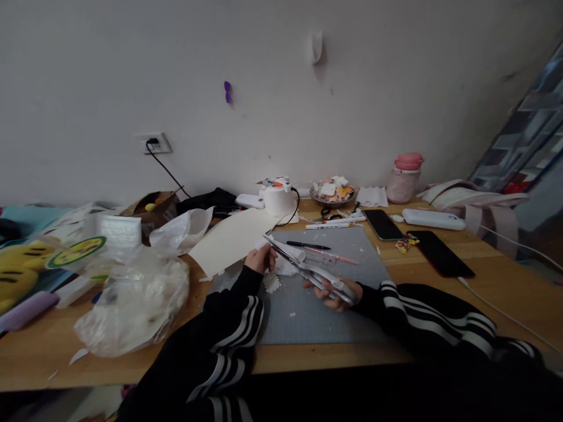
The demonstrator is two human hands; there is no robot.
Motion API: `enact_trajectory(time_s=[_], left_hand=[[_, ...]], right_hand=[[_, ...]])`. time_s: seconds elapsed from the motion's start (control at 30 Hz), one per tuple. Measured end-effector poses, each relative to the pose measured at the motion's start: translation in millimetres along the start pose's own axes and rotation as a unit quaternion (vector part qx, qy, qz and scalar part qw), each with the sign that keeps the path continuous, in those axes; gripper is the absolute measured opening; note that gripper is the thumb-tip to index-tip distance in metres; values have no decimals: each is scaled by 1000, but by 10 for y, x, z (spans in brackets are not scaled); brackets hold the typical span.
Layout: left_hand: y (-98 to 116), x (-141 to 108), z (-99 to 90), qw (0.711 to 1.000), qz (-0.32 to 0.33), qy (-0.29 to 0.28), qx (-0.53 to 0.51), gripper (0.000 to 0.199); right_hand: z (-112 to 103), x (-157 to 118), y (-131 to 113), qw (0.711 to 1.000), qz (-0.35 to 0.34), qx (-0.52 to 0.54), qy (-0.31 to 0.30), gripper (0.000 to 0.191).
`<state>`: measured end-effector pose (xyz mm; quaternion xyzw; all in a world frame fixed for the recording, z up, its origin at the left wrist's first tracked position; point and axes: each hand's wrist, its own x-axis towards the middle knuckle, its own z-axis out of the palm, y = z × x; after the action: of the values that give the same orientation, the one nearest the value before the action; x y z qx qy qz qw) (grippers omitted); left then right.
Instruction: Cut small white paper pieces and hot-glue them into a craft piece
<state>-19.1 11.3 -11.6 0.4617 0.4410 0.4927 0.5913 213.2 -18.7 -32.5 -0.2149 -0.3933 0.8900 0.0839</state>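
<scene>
Evidently gripped by the handles in the right hand (334,299), probably for leverage: long scissors (303,266) above the middle of the cutting mat (299,328), blades slanting toward its far left part. Close by the tips, with fingers curled narrow, the left hand (260,259); impossible to tell whether pinching anything. Beneath, toward the left edge, a scalloped piece (272,283); farther back, a black pen (308,245), perhaps set aside within easy reach. Over the far left corner, a large cream sheet (237,237); along the far edge, white markers (328,225), seemingly parked off the working area. Beyond the far right corner, a dark phone (383,225); well left, a plastic bag (136,299).
</scene>
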Motion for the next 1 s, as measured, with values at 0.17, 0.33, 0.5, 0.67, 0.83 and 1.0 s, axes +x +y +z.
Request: enact_trajectory(time_s=[0.17,0.33,0.5,0.67,0.83,1.0], left_hand=[[-47,44,-11,1000,-9,-8,5,35],[-71,46,-26,999,1,-44,21,35],[-66,44,-22,999,-4,-47,26,34],[-14,45,44,999,-29,-14,22,38],[24,36,72,999,-40,-2,11,39],[-3,50,37,1000,-24,-14,9,40]], right_hand=[[117,-32,-8,998,-21,-31,49,53],[219,-55,-8,994,-39,-53,86,47],[260,-75,-19,990,-50,-79,103,50],[235,-63,-4,991,-58,-85,90,52],[231,-49,5,990,-65,-85,94,56],[200,-49,-30,997,-37,-32,62,53]])
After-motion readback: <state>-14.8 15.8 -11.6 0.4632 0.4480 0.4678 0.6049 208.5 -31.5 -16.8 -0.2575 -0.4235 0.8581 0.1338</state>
